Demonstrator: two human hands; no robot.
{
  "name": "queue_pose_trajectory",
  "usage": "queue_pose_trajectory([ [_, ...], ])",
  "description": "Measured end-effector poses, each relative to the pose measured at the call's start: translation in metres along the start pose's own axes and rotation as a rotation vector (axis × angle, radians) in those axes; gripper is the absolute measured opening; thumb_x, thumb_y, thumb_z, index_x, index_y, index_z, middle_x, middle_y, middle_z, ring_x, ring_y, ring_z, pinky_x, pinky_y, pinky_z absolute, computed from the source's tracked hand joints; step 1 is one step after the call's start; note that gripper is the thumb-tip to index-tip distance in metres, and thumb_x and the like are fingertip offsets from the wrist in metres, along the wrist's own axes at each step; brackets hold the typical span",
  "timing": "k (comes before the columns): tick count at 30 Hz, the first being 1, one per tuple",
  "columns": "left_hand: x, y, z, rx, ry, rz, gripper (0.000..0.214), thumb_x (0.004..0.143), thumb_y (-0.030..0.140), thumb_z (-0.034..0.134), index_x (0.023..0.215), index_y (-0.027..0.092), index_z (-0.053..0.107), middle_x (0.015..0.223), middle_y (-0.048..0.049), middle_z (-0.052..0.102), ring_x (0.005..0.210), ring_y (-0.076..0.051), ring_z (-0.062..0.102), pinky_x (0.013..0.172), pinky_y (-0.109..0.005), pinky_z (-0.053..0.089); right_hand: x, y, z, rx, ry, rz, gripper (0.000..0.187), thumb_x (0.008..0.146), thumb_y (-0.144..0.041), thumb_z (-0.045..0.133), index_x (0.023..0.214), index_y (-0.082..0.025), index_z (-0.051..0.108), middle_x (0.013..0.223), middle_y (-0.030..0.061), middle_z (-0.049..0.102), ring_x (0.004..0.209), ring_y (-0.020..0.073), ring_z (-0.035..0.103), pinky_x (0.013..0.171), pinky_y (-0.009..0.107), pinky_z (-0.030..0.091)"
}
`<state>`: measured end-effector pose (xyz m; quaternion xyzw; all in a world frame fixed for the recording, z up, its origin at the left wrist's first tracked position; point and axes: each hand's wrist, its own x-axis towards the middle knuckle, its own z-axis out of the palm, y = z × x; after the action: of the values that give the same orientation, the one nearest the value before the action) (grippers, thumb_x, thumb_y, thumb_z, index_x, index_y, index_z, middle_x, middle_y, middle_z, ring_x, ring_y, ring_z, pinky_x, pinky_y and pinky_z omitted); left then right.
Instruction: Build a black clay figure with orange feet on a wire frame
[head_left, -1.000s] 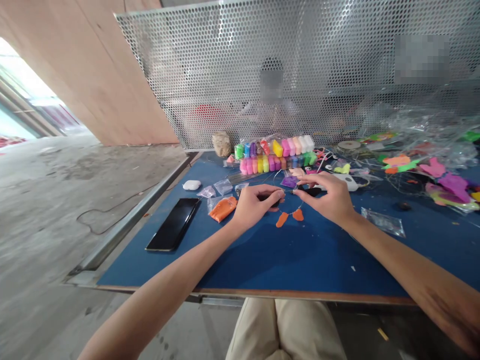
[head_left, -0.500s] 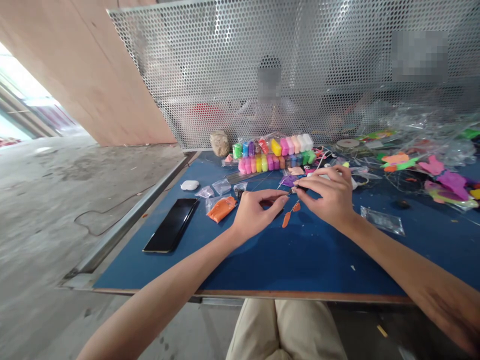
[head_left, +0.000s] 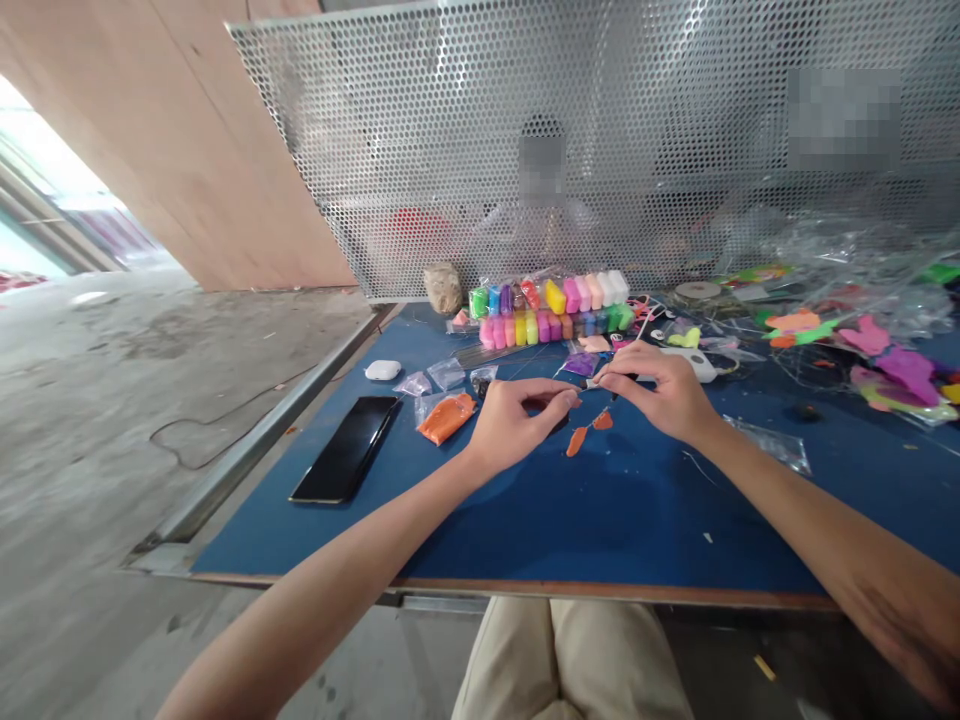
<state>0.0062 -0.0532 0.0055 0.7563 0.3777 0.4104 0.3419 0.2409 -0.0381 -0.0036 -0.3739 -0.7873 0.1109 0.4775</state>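
Over the blue tabletop my left hand and my right hand meet, fingertips almost touching. Each one pinches thumb against forefinger around something tiny between them; a small pale bit shows there, its kind too small to make out. Below the right fingertips hang two flat orange pieces, a longer one and a shorter one, seemingly on a thin wire. Something dark, partly covered, lies beneath the left thumb. Left of that hand is a clear bag with orange clay.
A black phone and white earbuds case lie at left. Packs of coloured clay and a stone stand before the perforated metal panel. A white device, plastic bags and coloured foam shapes spread rightward.
My right hand has lowered slightly and its raised fingers have curled in, uncovering the white device and a yellow-green piece behind it. The orange pieces have swung a little right. My left hand stays put.
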Motion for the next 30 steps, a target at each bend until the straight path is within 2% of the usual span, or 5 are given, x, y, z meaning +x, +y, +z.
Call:
queue_pose_trajectory([
  [6,0.006,-0.003,-0.008,0.038,-0.052,-0.001,0.033,0.093,0.048,0.061,0.093,0.021,0.081,0.094,-0.0046,0.079,0.081,-0.020,0.073,0.072,-0.029,0.057,0.000,0.001,0.000,-0.009,-0.027,0.068,0.020,0.094,-0.041,0.063,0.085,-0.028,0.076,0.086,0.0021,0.077,0.087,0.0251,0.068,0.089,0.044,0.051],
  [14,0.008,-0.003,-0.015,0.028,-0.086,0.001,0.027,0.090,0.043,0.065,0.095,0.020,0.080,0.097,-0.0052,0.078,0.085,-0.020,0.073,0.075,-0.028,0.058,-0.002,-0.007,-0.009,-0.110,0.007,-0.059,0.014,0.092,-0.036,0.065,0.095,-0.029,0.076,0.077,0.0012,0.076,0.080,0.0237,0.069,0.089,0.044,0.049],
  [20,0.012,-0.003,-0.022,-0.097,-0.101,-0.039,0.032,0.090,0.047,0.066,0.098,0.017,0.076,0.091,-0.0082,0.077,0.085,-0.021,0.074,0.072,-0.028,0.059,0.000,-0.011,-0.006,0.111,-0.026,0.069,0.022,0.095,-0.042,0.059,0.100,-0.027,0.074,0.087,0.0036,0.075,0.085,0.0225,0.070,0.082,0.039,0.053],
  [26,0.010,-0.010,-0.013,-0.397,-0.345,-0.243,0.041,0.082,0.048,0.076,0.105,0.014,0.071,0.088,-0.0097,0.075,0.079,-0.021,0.076,0.072,-0.031,0.064,-0.002,-0.013,0.000,0.396,-0.014,0.226,0.038,0.097,-0.047,0.057,0.125,-0.024,0.068,0.061,-0.0010,0.065,0.053,0.0146,0.057,0.053,0.030,0.046],
  [30,0.010,-0.014,-0.001,-0.400,-0.305,-0.260,0.040,0.081,0.046,0.079,0.102,0.016,0.064,0.089,-0.0078,0.075,0.076,-0.018,0.075,0.071,-0.031,0.064,-0.001,-0.014,0.003,0.348,-0.062,0.345,0.038,0.096,-0.048,0.059,0.120,-0.021,0.072,0.045,-0.0054,0.053,0.037,0.0114,0.045,0.040,0.027,0.034],
])
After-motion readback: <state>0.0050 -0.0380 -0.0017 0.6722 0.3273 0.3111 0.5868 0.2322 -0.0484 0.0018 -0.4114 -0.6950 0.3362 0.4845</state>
